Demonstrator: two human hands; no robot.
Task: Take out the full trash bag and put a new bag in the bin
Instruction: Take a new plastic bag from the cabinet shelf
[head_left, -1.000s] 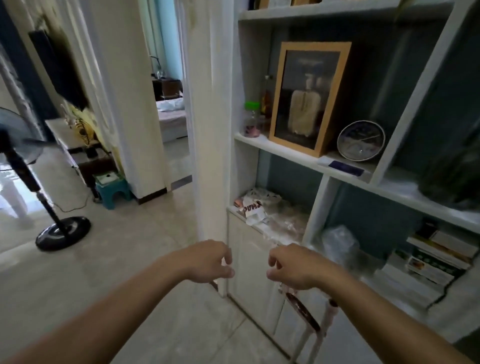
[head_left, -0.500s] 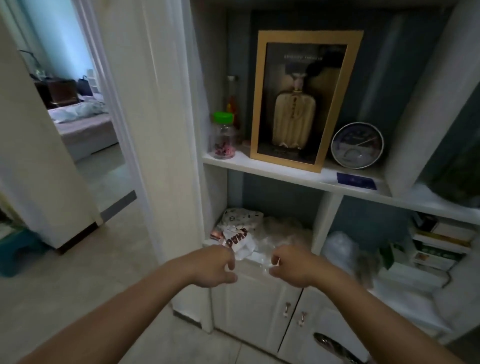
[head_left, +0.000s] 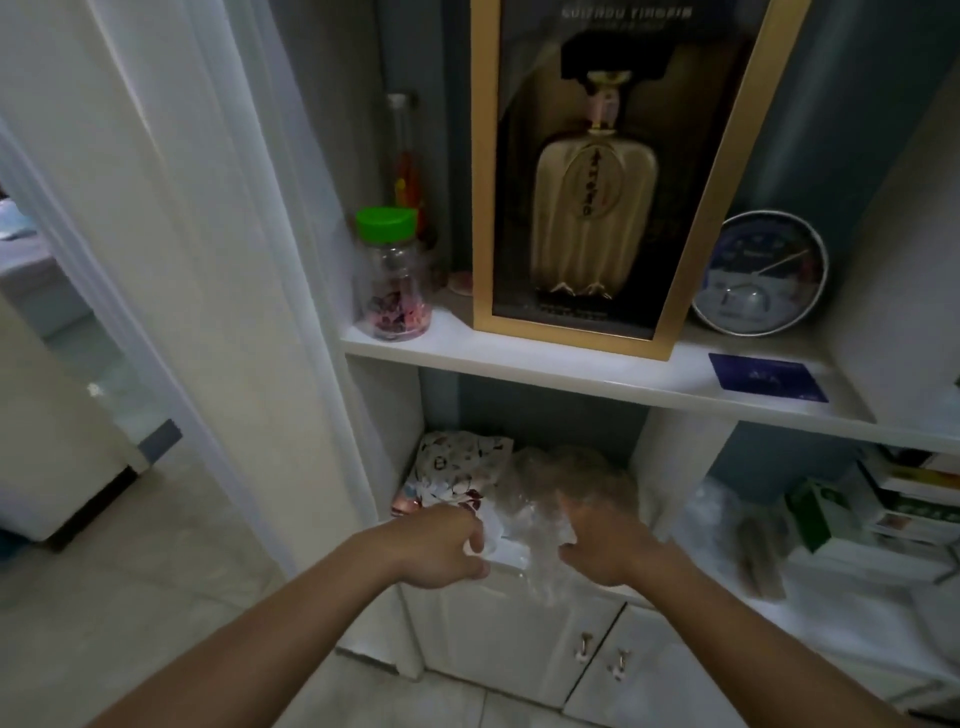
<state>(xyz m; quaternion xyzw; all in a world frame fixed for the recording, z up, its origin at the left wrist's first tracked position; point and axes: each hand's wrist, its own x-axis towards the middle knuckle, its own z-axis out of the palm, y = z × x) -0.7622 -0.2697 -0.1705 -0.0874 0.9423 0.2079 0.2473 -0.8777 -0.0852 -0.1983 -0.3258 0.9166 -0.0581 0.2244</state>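
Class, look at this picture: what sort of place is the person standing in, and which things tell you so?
Most likely a home, by a white shelf unit with household odds and ends: a boxed bottle, a green-lidded jar, a round dial gauge.

On the upper shelf (head_left: 597, 376) a green-lidded jar (head_left: 392, 275), a framed bottle box (head_left: 597, 171), a round gauge (head_left: 759, 274) and a blue card (head_left: 768, 378) were placed; on the lower shelf (head_left: 511, 555), clear plastic bags (head_left: 550, 499) and a patterned pouch (head_left: 457, 475) were laid

White shelving (head_left: 571, 371), tiled floor (head_left: 130, 587), dim light
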